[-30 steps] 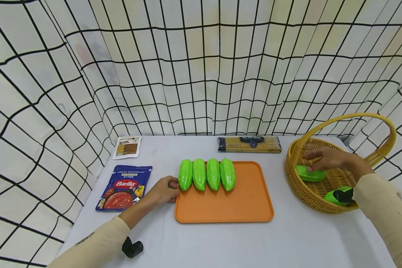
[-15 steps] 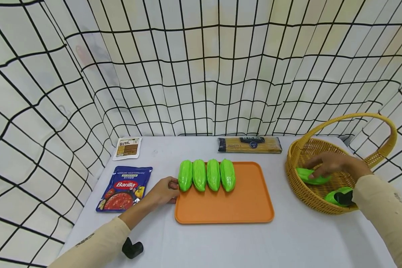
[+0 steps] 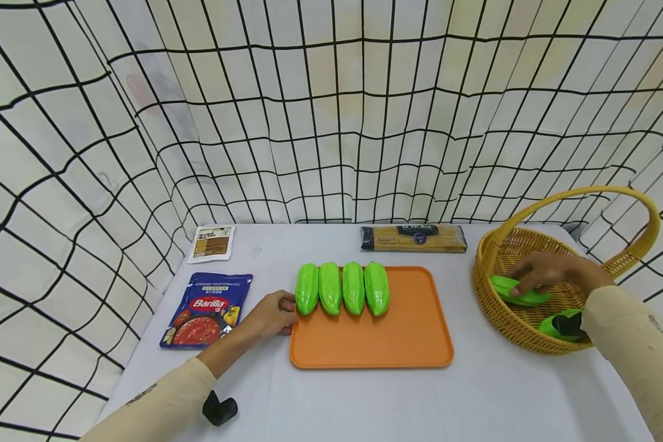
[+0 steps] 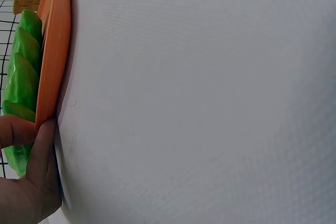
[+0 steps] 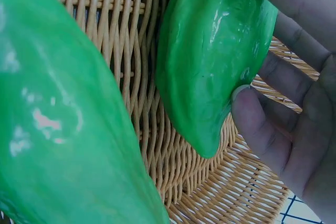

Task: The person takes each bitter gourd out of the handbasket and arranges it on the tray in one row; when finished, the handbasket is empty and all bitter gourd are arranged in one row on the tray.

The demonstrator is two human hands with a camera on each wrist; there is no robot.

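In the head view, my left hand (image 3: 272,313) pinches the left edge of an orange tray (image 3: 372,344). The left wrist view has the thumb above the rim and fingers under it. Several glossy, ridged green gourds (image 3: 330,288) lie side by side along the tray's left and back part. At the right, my right hand (image 3: 547,271) reaches into a wicker basket (image 3: 503,325) and holds a green gourd (image 5: 210,61) between thumb and fingers. Another green gourd (image 5: 63,114) lies in the basket nearer the wrist, partly hidden by a black wrist strap in the head view.
A blue Barilla pouch (image 3: 207,311) and a small white-and-brown packet (image 3: 212,243) lie at the left. The spaghetti pack (image 3: 414,238) lies behind the tray. The basket's tall handle (image 3: 580,190) arches over the right hand. Black-lined netting (image 3: 331,123) rises behind the table.
My right hand has lowered slightly and closed around the gourd in the basket, which has tilted and shifted a little to the right. My left hand and the tray stay in place.
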